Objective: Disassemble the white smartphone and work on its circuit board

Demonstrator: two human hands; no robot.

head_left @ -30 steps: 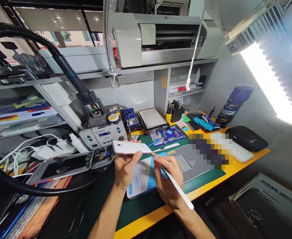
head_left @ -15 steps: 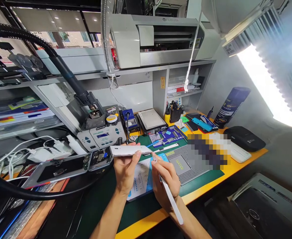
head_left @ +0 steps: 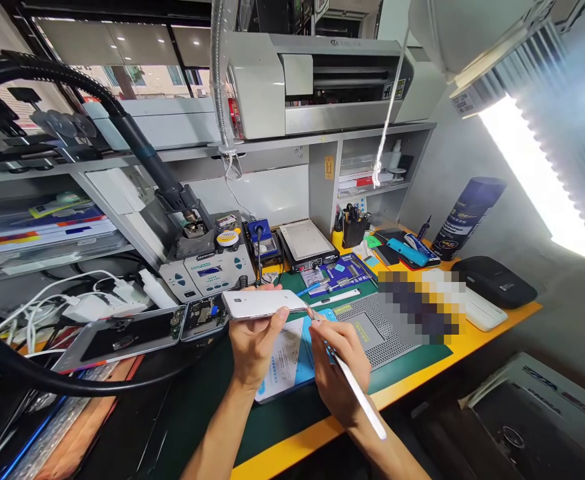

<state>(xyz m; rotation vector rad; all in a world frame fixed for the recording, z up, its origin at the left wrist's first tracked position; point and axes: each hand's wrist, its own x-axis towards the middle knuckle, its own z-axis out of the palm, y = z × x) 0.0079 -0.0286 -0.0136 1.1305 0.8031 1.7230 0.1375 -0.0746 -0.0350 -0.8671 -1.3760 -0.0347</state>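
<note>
My left hand (head_left: 255, 340) holds a white smartphone (head_left: 262, 303) nearly level above the bench, its back facing up and a small camera opening near the left end. My thumb lies along the near edge; other fingers are under and behind it. Pinched like a pen in my right hand (head_left: 345, 353) is a slim white tool with a metal tip (head_left: 360, 397). Its tip meets the phone's right corner; whether it is in a seam I cannot tell. Below both hands lies a blue and white box (head_left: 287, 363) on the green mat (head_left: 207, 413).
Left of my hands are an opened phone (head_left: 205, 320) and a grey phone shell (head_left: 122, 337). A soldering station (head_left: 210, 273) and a flat heating plate (head_left: 307, 240) stand behind. A perforated mat (head_left: 397, 343) lies right, near a spray can (head_left: 467, 217). A black hose (head_left: 97, 393) crosses the left side.
The phone's back has tipped further toward my view. My right hand has shifted slightly right and down, and the tool's back end has swung right; its tip stays by the phone's corner.
</note>
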